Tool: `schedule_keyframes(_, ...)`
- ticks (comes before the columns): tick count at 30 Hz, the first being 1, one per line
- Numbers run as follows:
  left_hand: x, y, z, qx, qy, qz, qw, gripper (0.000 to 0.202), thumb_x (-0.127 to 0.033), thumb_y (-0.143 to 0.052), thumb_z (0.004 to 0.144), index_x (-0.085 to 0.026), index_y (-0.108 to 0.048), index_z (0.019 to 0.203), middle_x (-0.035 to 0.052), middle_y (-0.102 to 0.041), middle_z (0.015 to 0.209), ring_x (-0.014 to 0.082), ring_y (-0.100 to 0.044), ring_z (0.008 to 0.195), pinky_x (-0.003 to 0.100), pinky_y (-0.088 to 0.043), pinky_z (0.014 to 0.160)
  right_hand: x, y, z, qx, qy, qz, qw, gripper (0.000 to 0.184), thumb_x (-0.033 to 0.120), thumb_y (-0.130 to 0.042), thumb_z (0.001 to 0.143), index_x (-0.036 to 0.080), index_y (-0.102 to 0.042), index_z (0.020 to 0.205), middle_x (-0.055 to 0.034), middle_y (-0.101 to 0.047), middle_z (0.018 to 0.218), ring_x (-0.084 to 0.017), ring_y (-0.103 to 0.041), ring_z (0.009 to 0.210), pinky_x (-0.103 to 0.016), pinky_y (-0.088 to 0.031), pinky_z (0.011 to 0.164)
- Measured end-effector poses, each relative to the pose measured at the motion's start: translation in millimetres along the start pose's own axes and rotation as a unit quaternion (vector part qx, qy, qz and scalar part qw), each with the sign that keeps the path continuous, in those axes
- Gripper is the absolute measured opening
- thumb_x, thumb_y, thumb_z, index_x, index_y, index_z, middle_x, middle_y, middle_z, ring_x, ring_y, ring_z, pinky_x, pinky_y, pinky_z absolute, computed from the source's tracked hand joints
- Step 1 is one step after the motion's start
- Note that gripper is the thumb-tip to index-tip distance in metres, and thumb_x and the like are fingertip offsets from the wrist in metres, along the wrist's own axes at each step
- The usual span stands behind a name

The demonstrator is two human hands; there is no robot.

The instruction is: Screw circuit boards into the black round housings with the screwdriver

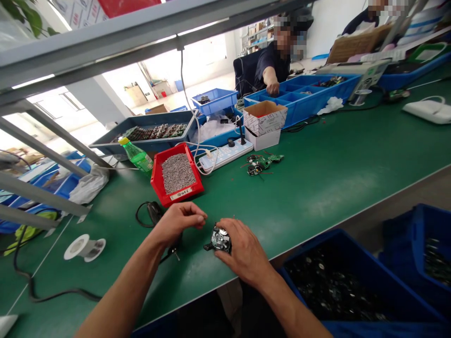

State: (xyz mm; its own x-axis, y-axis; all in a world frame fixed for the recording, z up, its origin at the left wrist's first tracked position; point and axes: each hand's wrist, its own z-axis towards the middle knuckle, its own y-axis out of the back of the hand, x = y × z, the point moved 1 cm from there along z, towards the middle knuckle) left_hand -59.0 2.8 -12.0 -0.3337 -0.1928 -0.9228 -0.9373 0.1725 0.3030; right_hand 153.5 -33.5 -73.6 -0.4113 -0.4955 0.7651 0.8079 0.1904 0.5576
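My right hand (pixel 243 249) is wrapped round a small black and silver mechanical assembly (pixel 221 239) with a round part on top, holding it low over the green tabletop near the front edge. Just left of it, my left hand (pixel 183 219) has thumb and fingertips pinched together, apart from the assembly. Whatever is between those fingertips is too small to make out. Beneath the left wrist lies a dark tool with a metal tip (pixel 175 254), mostly hidden. A black corded object (pixel 154 213) lies behind that wrist. Beyond the hands sits a red bin (pixel 199 185) of many small metal pieces.
A green bottle (pixel 139 157), a white power strip (pixel 225 156) and wired circuit boards (pixel 262 163) lie farther back. At left rests a wire spool (pixel 84 247). Blue crates (pixel 338 324) stand below the front edge. Across the table, a person (pixel 273 65) reaches into a divided blue tray (pixel 306 110).
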Motion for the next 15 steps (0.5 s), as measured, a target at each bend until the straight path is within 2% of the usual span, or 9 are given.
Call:
schedule_keyframes(2,6.5,-15.4,-14.1,0.070,0.022,-0.017,0.997,0.019,-0.029,-0.077,0.071,-0.012,-0.072,0.079,0.0060,-0.070,0.076,0.0146,-0.062,0.066,0.028,-0.051,0.066,-0.5,-1.0,0.2,-0.001,-0.001,0.000,1.000,0.056,0.014,-0.077,0.071,0.024,-0.051,0.120,-0.0075,-0.061,0.119,-0.028,-0.057,0.109,-0.047,-0.046,0.097)
schedule_keyframes(4,12.2,-23.7,-19.4,0.093,0.023,-0.007,0.995,0.016,-0.026,-0.075,0.072,-0.012,-0.072,0.077,0.0049,-0.069,0.074,0.0138,-0.060,0.065,0.027,-0.049,0.066,-1.4,-2.1,0.3,0.001,-0.004,0.001,1.000,0.057,0.014,-0.078,0.071,0.024,-0.051,0.119,-0.0072,-0.061,0.118,-0.028,-0.056,0.108,-0.046,-0.046,0.096)
schedule_keyframes(9,17.3,-25.5,-17.3,0.078,0.021,0.039,0.996,0.013,-0.024,-0.071,0.073,-0.012,-0.071,0.078,0.0037,-0.067,0.073,0.0133,-0.057,0.064,0.027,-0.046,0.065,-3.7,-3.3,-0.2,0.006,-0.007,0.002,1.000,0.057,0.014,-0.078,0.071,0.023,-0.050,0.120,-0.0072,-0.061,0.119,-0.028,-0.055,0.109,-0.046,-0.045,0.097)
schedule_keyframes(15,10.1,-27.3,-19.9,0.065,0.023,0.127,0.989,0.012,-0.025,-0.068,0.073,-0.014,-0.071,0.076,0.0028,-0.068,0.073,0.0144,-0.058,0.066,0.026,-0.045,0.066,-5.8,-4.8,-0.9,0.008,-0.009,0.001,1.000,0.057,0.016,-0.079,0.071,0.023,-0.050,0.119,-0.0068,-0.061,0.119,-0.027,-0.055,0.109,-0.046,-0.044,0.097)
